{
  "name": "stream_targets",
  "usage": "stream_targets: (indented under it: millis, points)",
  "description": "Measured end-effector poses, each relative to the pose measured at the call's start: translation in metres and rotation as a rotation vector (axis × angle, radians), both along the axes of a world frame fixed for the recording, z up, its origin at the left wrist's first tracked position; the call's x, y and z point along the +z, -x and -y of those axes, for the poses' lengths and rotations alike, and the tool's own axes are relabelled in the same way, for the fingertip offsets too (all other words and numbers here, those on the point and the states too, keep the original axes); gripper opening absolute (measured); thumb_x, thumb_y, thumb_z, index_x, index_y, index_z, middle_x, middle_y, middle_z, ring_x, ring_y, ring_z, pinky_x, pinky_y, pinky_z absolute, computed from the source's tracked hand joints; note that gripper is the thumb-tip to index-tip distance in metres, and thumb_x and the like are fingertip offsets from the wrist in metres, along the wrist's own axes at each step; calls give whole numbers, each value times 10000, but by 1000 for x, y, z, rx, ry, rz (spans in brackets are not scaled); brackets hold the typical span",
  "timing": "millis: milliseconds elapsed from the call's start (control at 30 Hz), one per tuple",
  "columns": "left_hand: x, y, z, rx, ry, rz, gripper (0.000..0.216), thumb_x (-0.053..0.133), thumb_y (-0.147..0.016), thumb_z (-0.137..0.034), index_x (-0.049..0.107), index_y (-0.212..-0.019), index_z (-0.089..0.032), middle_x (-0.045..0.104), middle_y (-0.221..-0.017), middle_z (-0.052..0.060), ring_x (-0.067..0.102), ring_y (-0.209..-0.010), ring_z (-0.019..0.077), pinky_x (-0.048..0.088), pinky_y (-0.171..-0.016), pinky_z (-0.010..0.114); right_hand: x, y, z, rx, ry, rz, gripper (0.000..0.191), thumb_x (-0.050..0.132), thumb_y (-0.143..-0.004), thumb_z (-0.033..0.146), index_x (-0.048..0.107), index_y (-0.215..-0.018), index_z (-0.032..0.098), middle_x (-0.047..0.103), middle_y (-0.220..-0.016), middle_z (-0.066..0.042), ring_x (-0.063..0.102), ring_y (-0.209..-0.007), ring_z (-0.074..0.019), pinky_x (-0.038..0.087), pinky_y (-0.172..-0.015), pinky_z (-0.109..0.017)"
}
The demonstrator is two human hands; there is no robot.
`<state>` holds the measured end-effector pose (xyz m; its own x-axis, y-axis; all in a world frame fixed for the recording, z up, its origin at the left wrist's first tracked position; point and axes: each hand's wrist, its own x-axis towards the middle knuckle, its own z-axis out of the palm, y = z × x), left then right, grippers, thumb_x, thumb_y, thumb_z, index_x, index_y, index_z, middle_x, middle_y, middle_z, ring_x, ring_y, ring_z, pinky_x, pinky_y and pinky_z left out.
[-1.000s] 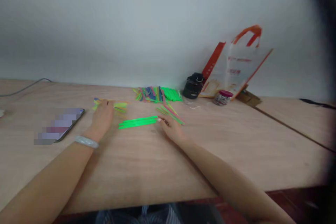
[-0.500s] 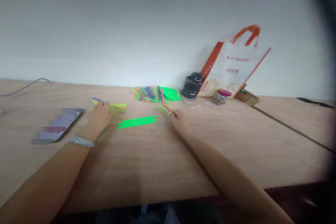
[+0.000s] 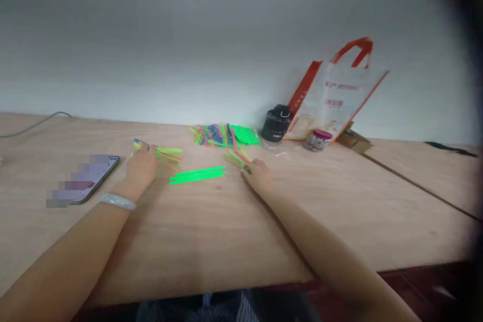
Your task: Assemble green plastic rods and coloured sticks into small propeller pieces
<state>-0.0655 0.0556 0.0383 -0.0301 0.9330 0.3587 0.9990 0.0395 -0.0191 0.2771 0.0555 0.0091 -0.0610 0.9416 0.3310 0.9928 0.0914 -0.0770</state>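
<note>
My left hand [image 3: 142, 167] is closed over a bunch of thin coloured sticks [image 3: 169, 154], mostly yellow with a blue end poking out at the back. To the right, my right hand [image 3: 258, 175] grips the near ends of a second bunch of pink, yellow and green sticks [image 3: 237, 158], low over the table. Its fingertips are partly hidden. Between the hands, several bright green sticks [image 3: 198, 175] lie side by side on the wood. Behind them is a clear packet of mixed coloured sticks [image 3: 215, 134], with a green group at its right end.
A phone [image 3: 86, 181] lies left of my left hand. At the back right are a dark lidded bottle [image 3: 276, 123], a jar with a pink lid [image 3: 318, 140] and a white-and-orange bag [image 3: 339, 93] against the wall. A grey cable [image 3: 37, 123] runs along the far left.
My right hand has shifted slightly down over the near ends of its sticks, its fingers lying lower. My left hand and the green sticks stay nearly in place.
</note>
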Motion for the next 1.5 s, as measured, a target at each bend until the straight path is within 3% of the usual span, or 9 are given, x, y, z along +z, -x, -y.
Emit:
stream_targets:
  millis: [467, 600, 733, 867, 1100, 1267, 1400, 1500]
  points:
    - [19, -25, 20, -77, 18, -48, 275, 442, -836, -160, 540, -1084, -91, 556, -1075, 184, 556, -997, 310, 482, -780, 406, 4, 3, 0, -32, 38, -21, 240, 492, -865, 275, 663, -968, 142, 613, -1018, -120, 546, -953, -208, 400, -802, -283]
    - [13, -49, 27, -346, -65, 14, 246, 429, -860, -171, 582, -1048, -132, 572, -1039, 125, 540, -1001, 255, 457, -869, 383, 6, 5, 1, -34, 50, -40, 227, 492, -861, 251, 678, -927, 138, 619, -992, -129, 556, -939, -212, 406, -795, -287]
    - [-13, -76, 33, -708, -18, 46, 278, 423, -891, -176, 581, -1120, -165, 587, -1130, 91, 507, -1068, 221, 424, -931, 373, 6, 6, 0, -31, 48, -69, 223, 489, -859, 242, 679, -920, 142, 630, -966, -113, 566, -919, -203, 412, -793, -281]
    - [-35, -87, 32, -857, 30, 34, 274, 401, -932, -206, 590, -1125, -164, 602, -1174, 86, 488, -1109, 209, 404, -948, 362, 5, 6, 0, -35, 33, -58, 229, 472, -864, 226, 680, -890, 134, 635, -960, -124, 573, -915, -204, 412, -793, -278]
    - [-38, -90, 33, -851, 10, -19, 256, 395, -947, -266, 626, -1015, -178, 619, -996, 71, 527, -988, 203, 425, -901, 359, 6, 9, -1, -77, -14, -52, 251, 407, -889, 201, 647, -897, 125, 640, -944, -127, 584, -844, -193, 401, -713, -268]
    - [-39, -97, 34, -826, 10, 0, 233, 426, -937, -277, 632, -1000, -189, 588, -968, 80, 535, -955, 212, 444, -849, 359, 4, 14, 1, 1, -64, -201, 206, 450, -872, 237, 617, -958, 152, 657, -918, -83, 587, -785, -172, 410, -682, -248]
    - [-45, -98, 29, -814, 21, 58, 187, 454, -922, -253, 612, -974, -168, 584, -971, 84, 546, -944, 217, 455, -851, 370, 2, 26, 8, 76, -59, -287, 273, 441, -860, 199, 600, -1080, 169, 674, -983, -89, 610, -860, -198, 451, -743, -277]
    - [-52, -97, 24, -806, 21, 125, 168, 466, -913, -219, 599, -997, -161, 585, -955, 78, 553, -943, 212, 461, -851, 366, 0, 33, 13, 155, -48, -310, 416, 417, -853, 138, 524, -1252, 187, 643, -1152, -100, 600, -997, -218, 463, -842, -318]
